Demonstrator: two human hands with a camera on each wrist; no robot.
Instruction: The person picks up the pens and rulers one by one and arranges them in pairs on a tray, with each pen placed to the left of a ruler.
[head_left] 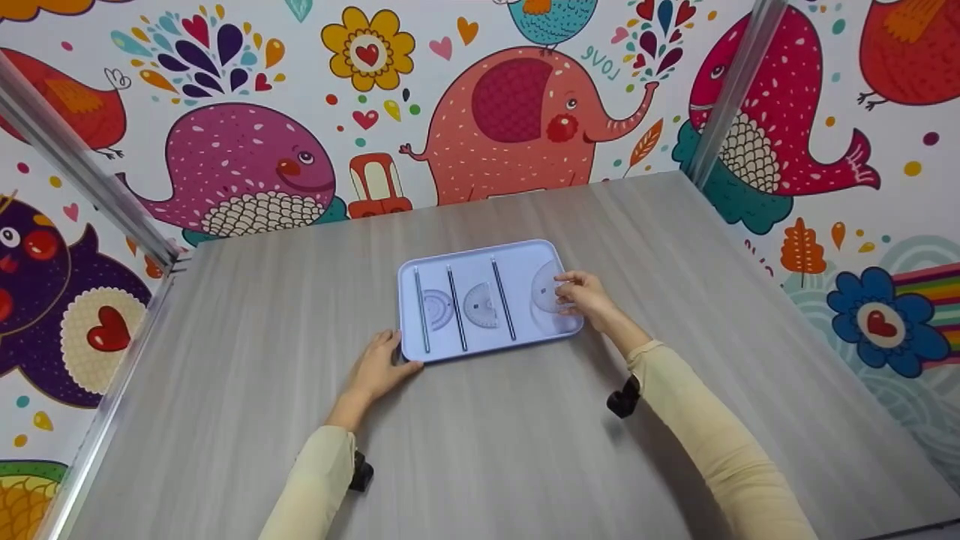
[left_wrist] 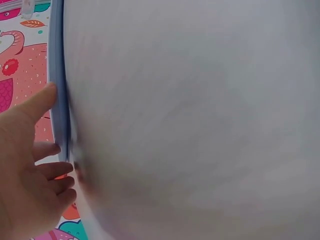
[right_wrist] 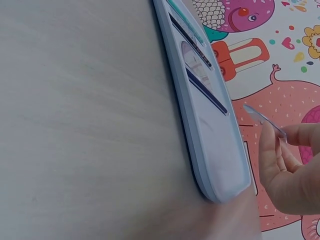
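On the table lies a light blue tray (head_left: 523, 281) with three pencils in it, the left pencil (head_left: 422, 311), the middle pencil (head_left: 457, 307) and the right pencil (head_left: 503, 300). Between them are two clear half-round protractors, one protractor (head_left: 439, 309) at left and another protractor (head_left: 480, 306) at centre. My left hand (head_left: 375, 369) rests at the tray's near left corner, thumb by the front edge and fingers along the left side. Over the tray's right end, my right hand (head_left: 591, 300) pinches a third clear protractor (right_wrist: 260, 117) between thumb and fingers, tilted and raised above the tray floor.
A grey wood-grain table (head_left: 262, 337) surrounds the tray. Behind it and at both sides stand walls printed with cartoon animals, including an elephant (head_left: 517, 127). Metal posts (head_left: 724, 97) run up the corners. Black wrist mounts (head_left: 622, 397) sit at the sleeves.
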